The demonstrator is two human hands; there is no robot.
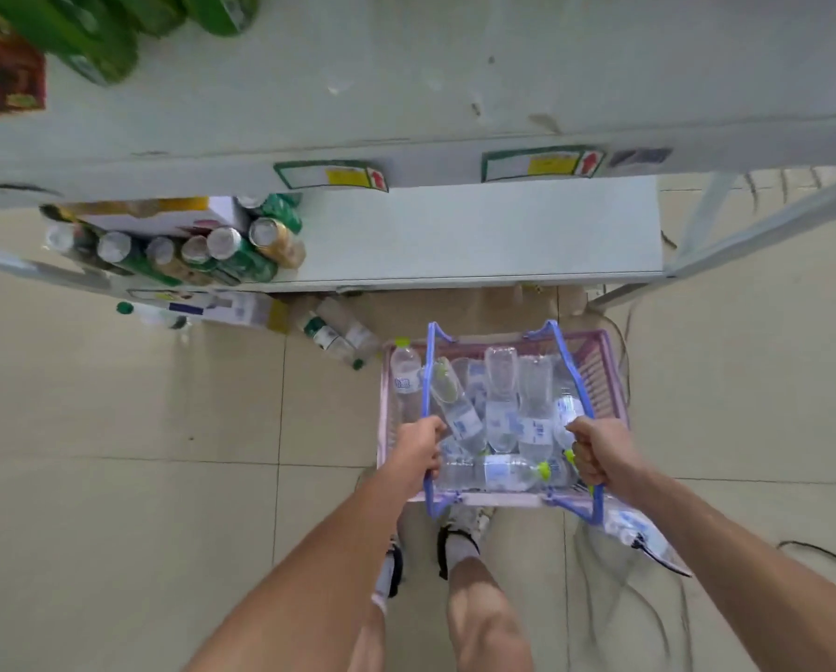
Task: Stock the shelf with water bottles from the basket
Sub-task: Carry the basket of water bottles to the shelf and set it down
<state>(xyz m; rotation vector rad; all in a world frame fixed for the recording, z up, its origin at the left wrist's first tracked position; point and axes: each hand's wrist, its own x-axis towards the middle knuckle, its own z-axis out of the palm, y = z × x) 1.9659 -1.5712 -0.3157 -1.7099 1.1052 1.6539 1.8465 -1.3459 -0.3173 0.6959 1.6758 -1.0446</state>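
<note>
A pink basket with two blue handles hangs in front of me, above the tiled floor. Several clear water bottles with blue labels and green caps lie jumbled inside it. My left hand is closed around the left blue handle. My right hand is closed around the right blue handle. Ahead stands the white shelf; its lower board is bare on the right half, and the upper board is mostly bare too.
Cans and bottles fill the left end of the lower board. Green bottles stand at the upper left. Loose bottles and a box lie on the floor under the shelf. Cables trail on the tiles at right. My feet are below the basket.
</note>
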